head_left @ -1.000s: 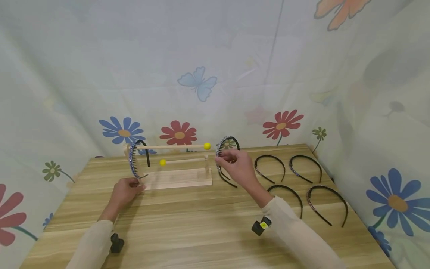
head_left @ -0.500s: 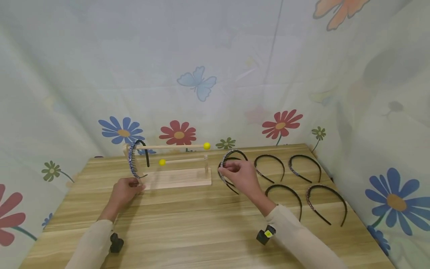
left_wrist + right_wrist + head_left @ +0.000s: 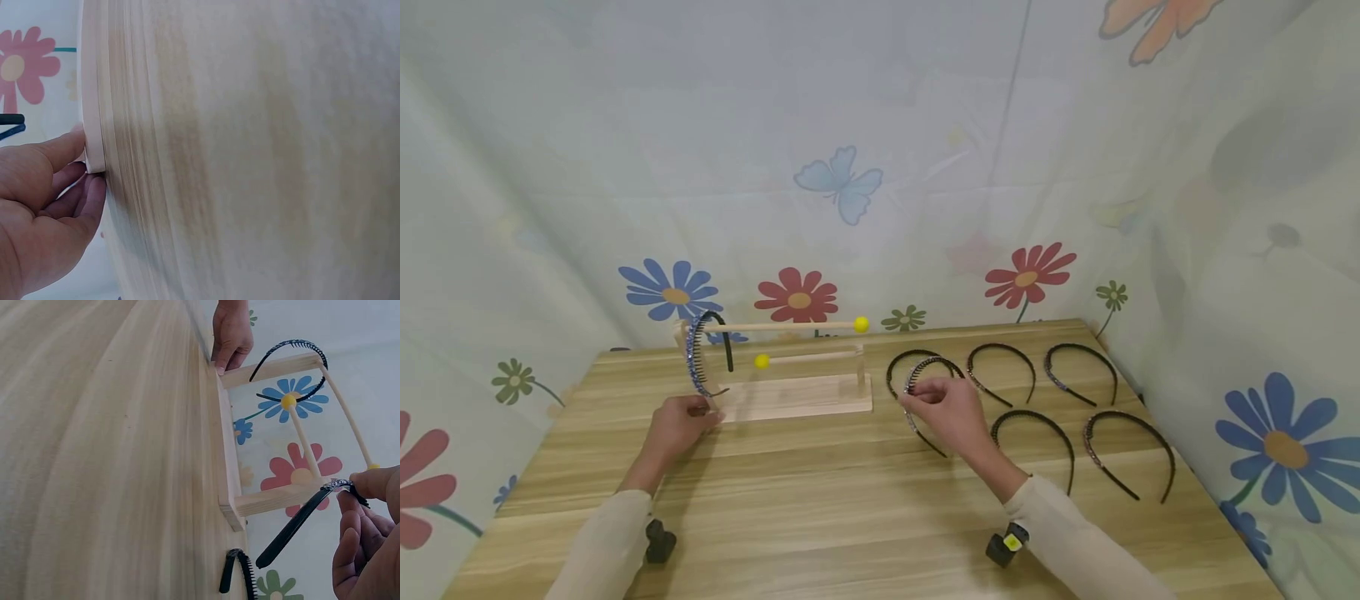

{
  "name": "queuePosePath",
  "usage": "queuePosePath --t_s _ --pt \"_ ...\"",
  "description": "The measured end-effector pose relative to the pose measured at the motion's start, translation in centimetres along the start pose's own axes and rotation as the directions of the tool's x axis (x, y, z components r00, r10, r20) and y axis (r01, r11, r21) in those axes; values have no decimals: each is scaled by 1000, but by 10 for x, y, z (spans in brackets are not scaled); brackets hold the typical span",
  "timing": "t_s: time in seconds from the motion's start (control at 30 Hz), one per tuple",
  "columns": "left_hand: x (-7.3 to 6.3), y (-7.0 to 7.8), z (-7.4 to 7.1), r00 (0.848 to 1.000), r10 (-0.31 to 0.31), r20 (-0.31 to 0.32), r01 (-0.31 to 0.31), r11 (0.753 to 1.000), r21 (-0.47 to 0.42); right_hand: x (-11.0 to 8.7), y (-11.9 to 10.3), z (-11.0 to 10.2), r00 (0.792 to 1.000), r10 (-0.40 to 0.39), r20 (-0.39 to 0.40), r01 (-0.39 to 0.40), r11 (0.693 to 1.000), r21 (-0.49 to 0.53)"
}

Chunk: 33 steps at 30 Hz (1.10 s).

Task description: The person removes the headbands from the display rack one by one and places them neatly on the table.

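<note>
A black toothed headband (image 3: 292, 526) with silvery stones is pinched between the thumb and fingers of my right hand (image 3: 953, 418). It is raised off the table, right of the wooden stand (image 3: 805, 398), overlapping another headband (image 3: 892, 364) in the head view. My left hand (image 3: 676, 432) grips the near left corner of the stand's base; the left wrist view has the thumb on one face of the board (image 3: 94, 125) and fingertips at the other. Over the stand's upper rod (image 3: 782, 327), at its left end, hangs a blue-stoned headband (image 3: 694, 358).
Several more headbands lie on the table at right, among them a near right one (image 3: 1172, 462) and a far right one (image 3: 1116, 379). Yellow balls cap the upper rod (image 3: 861, 324) and lower rod (image 3: 762, 361). A flowered cloth (image 3: 925, 208) hangs behind the table.
My right hand has moved down and rightward, nearer to me, carrying the silvery headband away from the upper rod's yellow end. My left hand and the hanging headband have stayed put.
</note>
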State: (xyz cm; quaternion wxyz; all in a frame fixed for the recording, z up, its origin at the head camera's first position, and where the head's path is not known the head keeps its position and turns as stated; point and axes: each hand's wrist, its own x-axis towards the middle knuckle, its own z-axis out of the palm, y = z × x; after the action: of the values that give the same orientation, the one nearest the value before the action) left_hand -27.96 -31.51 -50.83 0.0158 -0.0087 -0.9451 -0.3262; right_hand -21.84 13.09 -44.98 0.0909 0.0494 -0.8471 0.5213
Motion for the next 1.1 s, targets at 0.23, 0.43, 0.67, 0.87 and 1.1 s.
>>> queuePosePath --t_s 0.23,0.43,0.67,0.87,1.1 --pt "1 -3 2 999 26 -22 -26 1000 1 -12 8 -1 998 53 14 -52 998 -44" --pt "-1 0 0 1000 20 -15 -20 1000 0 -22 14 0 997 77 31 -75 995 -62" --pt "-1 0 0 1000 15 -9 -15 1000 -6 -30 20 0 994 96 47 -95 995 -33" --pt "-2 2 0 1000 16 -17 -17 1000 -8 -33 26 2 989 132 62 -129 991 -46" --pt "-1 1 1 1000 10 -11 -10 1000 -13 -34 36 9 987 137 79 -131 989 -75"
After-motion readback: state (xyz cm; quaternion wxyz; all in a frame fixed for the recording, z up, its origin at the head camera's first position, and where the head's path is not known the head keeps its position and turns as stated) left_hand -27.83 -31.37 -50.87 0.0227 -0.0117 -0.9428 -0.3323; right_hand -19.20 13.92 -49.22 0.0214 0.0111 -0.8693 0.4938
